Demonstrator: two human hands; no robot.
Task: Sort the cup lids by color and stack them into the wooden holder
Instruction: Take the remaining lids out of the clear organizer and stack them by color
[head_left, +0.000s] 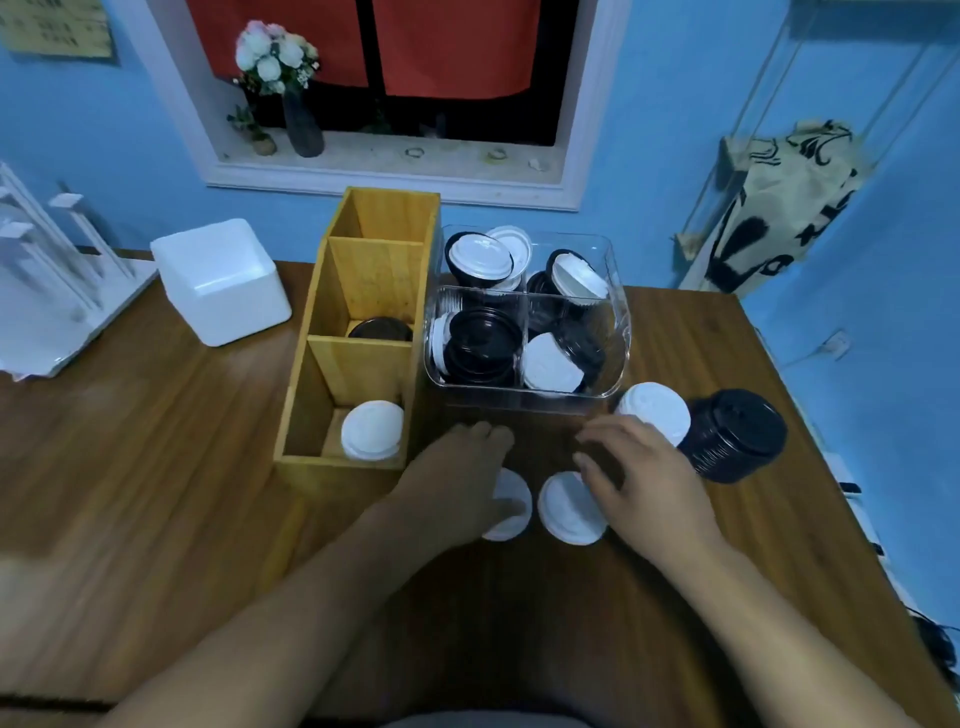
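On the table beside the wooden holder (306, 395), reaching for left white lid (511, 527) and right white lid (569, 512), likely light, slippery, best pinched at rims; covering one with loose left hand (457, 478), touching the other with relaxed right hand (639, 478).

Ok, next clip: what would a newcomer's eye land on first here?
The left hand and right hand reach over two white lids lying mid-table. Behind them stands a clear bin of jumbled black and white lids, with the wooden holder to its left, white lids in its nearest compartment.
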